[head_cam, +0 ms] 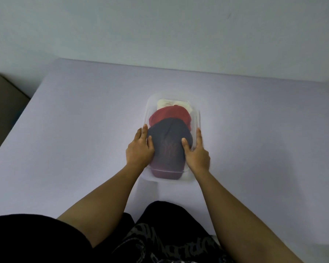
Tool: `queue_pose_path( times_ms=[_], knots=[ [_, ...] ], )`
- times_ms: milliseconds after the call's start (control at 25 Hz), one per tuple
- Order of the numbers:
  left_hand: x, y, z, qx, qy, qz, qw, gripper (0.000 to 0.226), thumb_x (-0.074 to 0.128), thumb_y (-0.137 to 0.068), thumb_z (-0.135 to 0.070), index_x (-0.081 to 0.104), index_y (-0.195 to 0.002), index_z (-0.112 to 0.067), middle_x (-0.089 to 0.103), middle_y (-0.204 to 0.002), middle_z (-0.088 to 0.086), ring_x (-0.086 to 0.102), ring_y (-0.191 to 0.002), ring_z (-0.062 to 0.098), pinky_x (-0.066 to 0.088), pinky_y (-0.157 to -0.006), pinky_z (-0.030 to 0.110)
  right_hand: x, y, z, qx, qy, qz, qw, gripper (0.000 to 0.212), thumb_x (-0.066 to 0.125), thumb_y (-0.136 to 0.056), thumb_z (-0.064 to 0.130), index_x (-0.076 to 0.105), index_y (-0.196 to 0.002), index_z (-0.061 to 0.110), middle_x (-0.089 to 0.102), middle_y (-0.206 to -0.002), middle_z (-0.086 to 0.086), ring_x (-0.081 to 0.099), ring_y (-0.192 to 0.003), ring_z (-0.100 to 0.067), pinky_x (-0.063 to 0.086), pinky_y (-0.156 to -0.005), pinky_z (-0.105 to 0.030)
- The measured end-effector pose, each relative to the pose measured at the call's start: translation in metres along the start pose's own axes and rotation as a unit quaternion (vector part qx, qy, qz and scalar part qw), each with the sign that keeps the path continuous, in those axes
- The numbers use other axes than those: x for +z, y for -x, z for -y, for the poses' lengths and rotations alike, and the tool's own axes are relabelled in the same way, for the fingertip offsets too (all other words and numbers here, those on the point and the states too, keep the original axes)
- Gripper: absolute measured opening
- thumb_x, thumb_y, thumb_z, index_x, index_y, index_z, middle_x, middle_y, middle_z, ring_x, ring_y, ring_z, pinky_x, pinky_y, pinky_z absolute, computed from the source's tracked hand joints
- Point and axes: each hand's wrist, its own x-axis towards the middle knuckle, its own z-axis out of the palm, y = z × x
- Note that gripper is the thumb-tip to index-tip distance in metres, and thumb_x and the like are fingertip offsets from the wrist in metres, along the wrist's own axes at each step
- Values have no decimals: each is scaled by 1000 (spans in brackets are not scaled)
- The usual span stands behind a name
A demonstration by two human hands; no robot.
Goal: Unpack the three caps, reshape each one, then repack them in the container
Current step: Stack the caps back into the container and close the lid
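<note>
While 3 caps sit stacked in clear container [197,118], both hands, L [140,149] & R [197,153], pinch its side walls, thumbs on navy cap [168,137] (red [169,113], cream [171,102] behind).

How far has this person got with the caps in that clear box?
All three caps lie stacked in the clear box: dark cap in front, red cap behind, pale cap at the back. The left hand and right hand hold the dark cap's sides. One picture cannot tell whether unpacking is starting or repacking is ending.
</note>
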Motion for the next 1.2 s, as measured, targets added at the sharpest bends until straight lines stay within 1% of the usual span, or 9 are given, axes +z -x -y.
queue_pose_path(
  times_ms=[320, 480, 560, 720, 840, 920, 960, 1040, 1200],
  knots=[
    [-4, -4, -1, 2, -32, 3, 999, 51, 27, -100, -33, 21, -149, -24, 33, -153, 3, 53, -121, 33, 48, -95, 46, -7, -1, 5, 20, -3, 7, 1000, 57, 27, -97, 50, 5, -148, 38, 58, -127, -12, 60, -105, -33, 49, -89, -40],
    [-1, 1, 1, 0, -23, 13, 1000, 51, 24, -100, -35, 17, -150, -27, 25, -156, 2, 51, -124, 33, 47, -97, 47, -7, 5, 5, 20, -5, -5, 1000, 63, 29, -95, 54, -1, -148, 38, 58, -129, -12, 61, -105, -34, 50, -88, -40],
    [-3, -1, 2, -2, -15, 19, 1000, 51, 23, -101, -37, 16, -150, -27, 23, -157, 2, 49, -127, 32, 46, -98, 47, -7, 4, 4, 54, -43, -9, 998, 71, 36, -92, 57, -2, -148, 35, 54, -134, -12, 59, -109, -36, 49, -90, -42],
    [-3, -4, -2, -7, 4, 14, 1000, 49, 29, -100, -37, 24, -147, -22, 29, -153, 5, 53, -121, 31, 47, -94, 46, -8, 2, -1, 97, -115, 38, 988, 76, 49, -85, 62, 25, -145, 20, 48, -140, -10, 48, -124, -35, 41, -100, -43],
    [-10, -20, -10, -27, 9, 6, 1000, 45, 44, -93, -33, 36, -133, -16, 39, -141, 10, 57, -109, 31, 50, -81, 41, -9, 0, 0, 89, -144, 42, 985, 74, 52, -87, 55, 27, -144, 15, 47, -141, -12, 47, -126, -34, 40, -101, -39],
    [-15, -44, -19, -9, 2, 14, 1000, 56, 48, -91, -34, 30, -139, -13, 28, -151, 11, 41, -130, 32, 45, -95, 43, -8, -3, 0, 91, -133, 38, 986, 74, 52, -87, 55, 27, -144, 15, 47, -140, -13, 48, -124, -35, 41, -100, -40],
    [-16, -58, -24, 11, -5, 28, 1000, 62, 44, -94, -36, 21, -146, -12, 16, -157, 10, 25, -141, 30, 35, -107, 43, -6, -4, 0, 91, -130, 35, 987, 74, 52, -87, 55, 28, -144, 15, 48, -140, -13, 48, -124, -35, 42, -100, -41],
    [-19, -88, -35, 56, -30, 60, 996, 64, 32, -99, -37, 4, -151, -11, -1, -160, 7, 3, -147, 24, 15, -116, 39, -4, -6, -2, 89, -130, 27, 987, 75, 53, -86, 56, 28, -144, 15, 48, -139, -12, 49, -123, -35, 42, -100, -41],
    [-22, -125, -41, 112, -106, 111, 982, 60, 23, -101, -37, 3, -151, -10, 0, -160, 8, 4, -147, 23, 13, -117, 39, -1, -9, -5, 87, -122, 16, 989, 74, 54, -85, 57, 31, -142, 16, 52, -136, -12, 52, -120, -34, 44, -98, -40]
  ],
)
